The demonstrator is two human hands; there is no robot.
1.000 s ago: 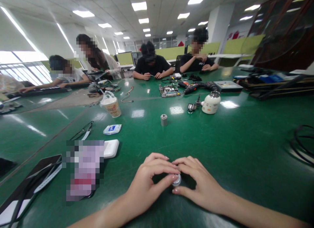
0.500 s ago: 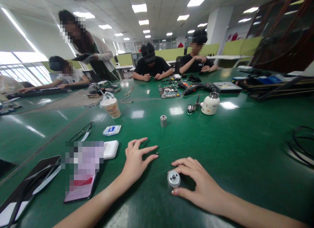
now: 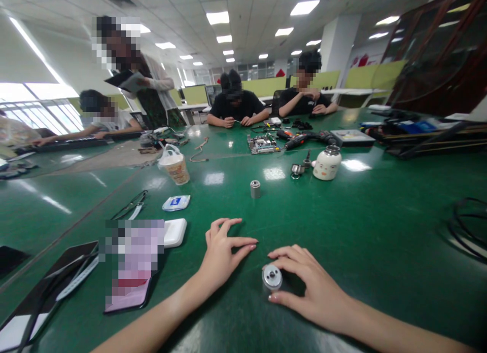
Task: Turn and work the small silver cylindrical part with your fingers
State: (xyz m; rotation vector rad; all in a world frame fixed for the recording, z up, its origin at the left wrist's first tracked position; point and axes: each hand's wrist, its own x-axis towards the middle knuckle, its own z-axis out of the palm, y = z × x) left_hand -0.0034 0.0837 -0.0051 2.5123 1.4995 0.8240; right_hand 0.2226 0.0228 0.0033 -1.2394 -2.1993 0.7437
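A small silver motor (image 3: 272, 278), a metal cylinder with a pale round end facing up, stands on the green table (image 3: 353, 231). My right hand (image 3: 304, 282) curls around it, thumb at its near side and fingers at its far side. To the left of it, my left hand (image 3: 224, 246) is just above the tabletop with thumb and index fingertips pinched together. Whatever is in that pinch is too small and hidden to make out. A second metal cylinder (image 3: 255, 189) of similar shape stands farther back, apart from both hands.
On the left are a phone (image 3: 133, 272), a white case (image 3: 175, 233), a packet (image 3: 176, 203) and a drink cup (image 3: 175, 168). Beyond stand a white bottle (image 3: 327, 164), a circuit board (image 3: 263, 144) and a power drill (image 3: 297, 140). Cables (image 3: 470, 226) lie right. Several people are around the table.
My left hand left the motor, moved left to a tiny dark piece on the table, and its thumb and index closed there. My right hand stayed around the motor, whose top is now uncovered.
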